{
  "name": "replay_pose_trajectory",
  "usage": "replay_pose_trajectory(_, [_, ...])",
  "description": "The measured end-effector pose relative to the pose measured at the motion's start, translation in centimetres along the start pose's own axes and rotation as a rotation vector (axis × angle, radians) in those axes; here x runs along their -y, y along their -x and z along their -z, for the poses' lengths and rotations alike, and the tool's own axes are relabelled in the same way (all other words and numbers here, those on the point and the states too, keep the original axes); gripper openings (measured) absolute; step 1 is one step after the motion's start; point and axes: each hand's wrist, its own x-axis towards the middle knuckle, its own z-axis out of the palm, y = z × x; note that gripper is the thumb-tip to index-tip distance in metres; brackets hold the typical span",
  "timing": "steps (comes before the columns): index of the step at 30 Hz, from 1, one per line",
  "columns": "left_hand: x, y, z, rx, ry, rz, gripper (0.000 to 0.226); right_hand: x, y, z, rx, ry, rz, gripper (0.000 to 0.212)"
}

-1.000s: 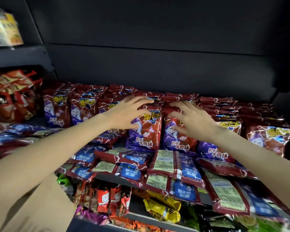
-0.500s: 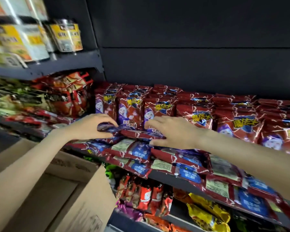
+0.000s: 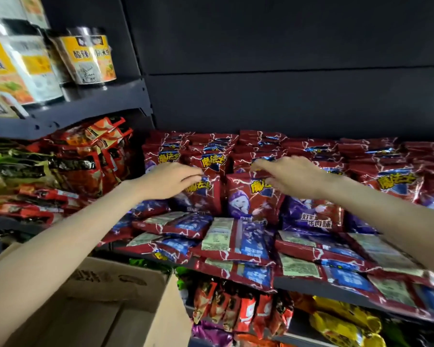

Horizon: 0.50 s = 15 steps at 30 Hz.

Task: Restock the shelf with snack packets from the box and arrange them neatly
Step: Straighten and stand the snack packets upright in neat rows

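Red and purple snack packets [image 3: 311, 216] fill the dark shelf [image 3: 308, 284]; rows stand upright at the back and several lie flat along the front. My left hand [image 3: 168, 180] pinches the top edge of one upright packet [image 3: 201, 199] in the front row. My right hand [image 3: 292, 176] pinches the top of the neighbouring upright packet [image 3: 248, 204]. The two packets stand side by side, almost touching. The open cardboard box [image 3: 115, 286] sits low at the left, under my left forearm, and its inside looks dark.
Yellow-labelled noodle tubs [image 3: 90, 58] stand on a higher shelf at the upper left. Orange and black snack bags [image 3: 85, 159] crowd the left bay. Below the shelf hang red sachets [image 3: 238, 309] and yellow packets [image 3: 341, 321]. A dark back panel rises behind the rows.
Both hands have risen from the flat packets at the shelf front to the tops of two upright packets. The view has shifted slightly, showing more of the box.
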Motion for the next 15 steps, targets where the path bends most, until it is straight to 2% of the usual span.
replay_pose_trajectory(6, [0.8,-5.7,-1.4,-0.129,-0.076,-0.043,0.038,-1.4,-3.2,-1.4,-0.013,0.002,-0.203,0.048])
replay_pose_trajectory(11, [1.6,-7.0,-2.5,-0.228,-0.166,-0.064,0.039,-2.0,-3.6,-3.4,-0.058,0.158,-0.097,0.076])
replay_pose_trajectory(15, [3.1,-6.4,-3.8,-0.286,-0.156,-0.253,0.067,-1.7,-3.0,-3.7,-0.004,0.224,-0.068,0.093])
